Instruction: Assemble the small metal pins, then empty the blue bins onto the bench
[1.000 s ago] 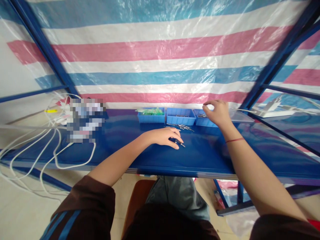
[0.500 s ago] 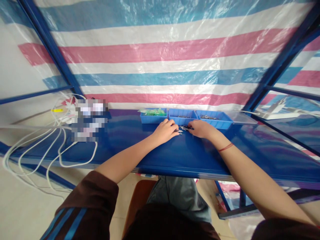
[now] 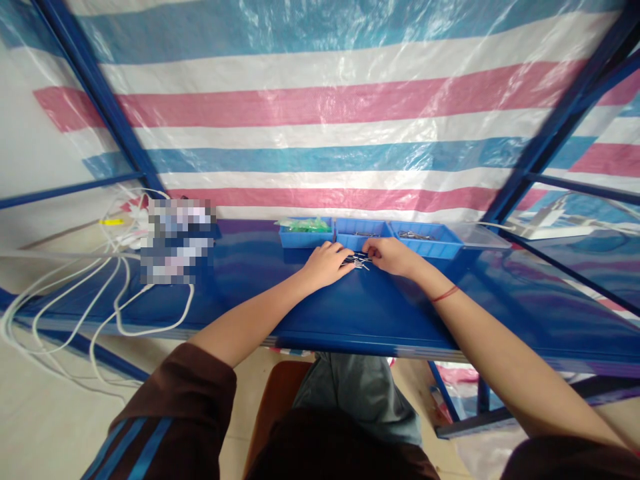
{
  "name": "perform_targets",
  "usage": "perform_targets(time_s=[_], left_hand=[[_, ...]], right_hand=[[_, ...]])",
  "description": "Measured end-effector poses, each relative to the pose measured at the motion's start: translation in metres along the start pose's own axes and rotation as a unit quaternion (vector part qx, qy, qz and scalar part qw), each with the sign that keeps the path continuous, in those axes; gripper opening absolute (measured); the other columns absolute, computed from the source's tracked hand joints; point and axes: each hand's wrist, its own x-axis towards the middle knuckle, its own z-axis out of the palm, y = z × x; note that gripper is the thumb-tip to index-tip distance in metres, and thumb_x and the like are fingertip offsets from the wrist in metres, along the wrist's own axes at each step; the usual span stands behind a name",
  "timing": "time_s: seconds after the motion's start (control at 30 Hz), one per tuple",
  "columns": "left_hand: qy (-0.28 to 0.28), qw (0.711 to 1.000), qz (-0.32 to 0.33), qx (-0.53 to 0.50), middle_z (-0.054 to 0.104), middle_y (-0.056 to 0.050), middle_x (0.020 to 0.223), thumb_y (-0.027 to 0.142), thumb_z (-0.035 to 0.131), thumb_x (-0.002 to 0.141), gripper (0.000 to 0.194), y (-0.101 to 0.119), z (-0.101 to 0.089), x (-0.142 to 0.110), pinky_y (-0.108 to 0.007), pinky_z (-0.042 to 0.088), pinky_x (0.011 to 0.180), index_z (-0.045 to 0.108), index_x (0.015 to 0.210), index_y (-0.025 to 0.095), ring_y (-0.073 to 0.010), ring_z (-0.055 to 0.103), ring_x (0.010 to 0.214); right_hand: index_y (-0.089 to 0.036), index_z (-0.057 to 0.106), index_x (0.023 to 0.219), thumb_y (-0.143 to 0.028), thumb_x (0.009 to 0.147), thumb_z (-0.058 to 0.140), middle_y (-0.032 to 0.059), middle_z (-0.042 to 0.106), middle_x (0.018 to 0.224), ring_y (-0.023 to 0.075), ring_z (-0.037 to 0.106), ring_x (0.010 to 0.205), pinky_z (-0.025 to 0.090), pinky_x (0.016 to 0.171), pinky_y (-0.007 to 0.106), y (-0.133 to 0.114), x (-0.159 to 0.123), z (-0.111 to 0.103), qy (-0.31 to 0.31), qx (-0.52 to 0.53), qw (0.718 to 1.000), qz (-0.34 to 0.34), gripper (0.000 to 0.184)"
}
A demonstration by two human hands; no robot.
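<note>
Several thin, shiny metal pieces (image 3: 360,263), too small to name exactly, lie in a loose pile on the blue tabletop (image 3: 320,313) between my hands. My left hand (image 3: 325,265) rests at the pile's left side, fingers bent over it and thumb apart. On the pile's right edge, my right hand (image 3: 393,256) has its fingers curled together at the tips; what they hold is too small to make out. Just behind stand three blue bins: the left bin (image 3: 300,241) with green plastic pieces, the middle bin (image 3: 350,244) and the right bin (image 3: 440,251) with thin metal pieces.
White cables (image 3: 123,307) loop over the table's left end beside a blurred-out patch (image 3: 177,240). A clear plastic sheet or lid (image 3: 483,235) lies right of the bins. Blue frame posts (image 3: 550,133) and a striped plastic sheet (image 3: 320,107) enclose the back.
My right hand has shifted slightly left, its fingers now curled more tightly over the pile. More of the metal pieces show between the hands. The left hand has barely moved.
</note>
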Motion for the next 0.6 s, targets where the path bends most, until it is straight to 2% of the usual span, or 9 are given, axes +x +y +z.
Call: perform_targets(time_s=[0.13, 0.23, 0.33, 0.5, 0.6], left_hand=[[0.053, 0.998, -0.006, -0.041, 0.061, -0.010, 0.115, 0.044, 0.045, 0.092, 0.041, -0.001, 0.001, 0.004, -0.038, 0.044, 0.090, 0.057, 0.123, 0.020, -0.0255, 0.054, 0.106], [0.069, 0.994, 0.003, -0.087, 0.065, -0.008, 0.106, 0.036, 0.044, 0.093, 0.033, -0.005, 0.006, 0.008, -0.035, 0.044, 0.091, 0.062, 0.115, 0.019, -0.0222, 0.058, 0.100], [0.084, 0.987, 0.001, -0.139, 0.067, -0.006, 0.098, 0.032, 0.046, 0.092, 0.025, -0.011, 0.011, 0.012, -0.032, 0.045, 0.087, 0.065, 0.103, 0.019, -0.0193, 0.061, 0.094], [0.098, 0.970, -0.013, -0.222, 0.067, -0.004, 0.089, 0.028, 0.048, 0.090, 0.018, -0.014, 0.013, 0.015, -0.028, 0.046, 0.080, 0.062, 0.090, 0.017, -0.0166, 0.061, 0.084], [0.106, 0.959, -0.026, -0.260, 0.067, -0.004, 0.090, 0.026, 0.046, 0.090, 0.016, -0.013, 0.012, 0.016, -0.028, 0.047, 0.080, 0.059, 0.091, 0.016, -0.0162, 0.061, 0.084]], right_hand=[[-0.015, 0.060, 0.104, -0.001, 0.070, 0.047, 0.0052, 0.069, 0.086, 0.0158, 0.063, 0.073, 0.046, 0.071, 0.025, -0.005, 0.001, 0.001, 0.090, 0.055, 0.992, -0.070, 0.039], [-0.016, 0.060, 0.103, -0.004, 0.071, 0.047, 0.0048, 0.067, 0.086, 0.0156, 0.062, 0.073, 0.048, 0.074, 0.028, -0.012, 0.002, 0.004, 0.143, 0.108, 0.977, -0.116, 0.037], [-0.018, 0.061, 0.100, -0.010, 0.073, 0.050, 0.0047, 0.065, 0.085, 0.0157, 0.061, 0.073, 0.052, 0.072, 0.030, -0.018, 0.002, 0.007, 0.175, 0.176, 0.960, -0.130, 0.030], [-0.019, 0.061, 0.099, -0.026, 0.071, 0.062, 0.0064, 0.063, 0.092, 0.0179, 0.062, 0.082, 0.055, 0.074, 0.034, -0.022, 0.006, 0.016, 0.226, 0.350, 0.906, -0.072, 0.029], [-0.017, 0.063, 0.094, -0.034, 0.071, 0.064, 0.0070, 0.065, 0.091, 0.0175, 0.062, 0.081, 0.054, 0.075, 0.034, -0.021, 0.010, 0.022, 0.247, 0.380, 0.891, -0.016, 0.029]])
